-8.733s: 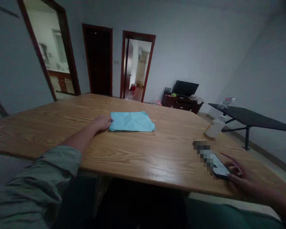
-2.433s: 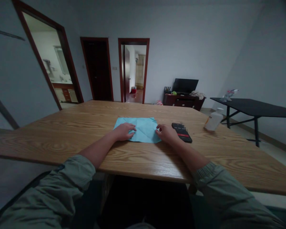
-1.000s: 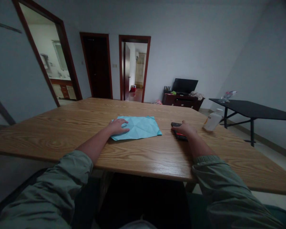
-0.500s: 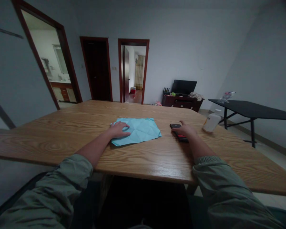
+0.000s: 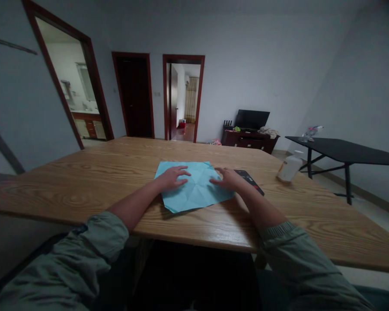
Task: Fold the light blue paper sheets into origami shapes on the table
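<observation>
Under my fingers and far out on every side spreads the wooden table; well beyond my right fingers stands a black table. The creased blue paper lies between and beneath my fingers, its near edge reaching closer to me than they do. My left hand lies over its left part, fingers spread, thumb apart; my right hand is at its right side, fingers loosely bent and thumb parted from them, though I can't tell how firmly either presses. Well right of my right fingers stands a whitish bottle; just right of them lies the dark phone, partly hidden.
</observation>
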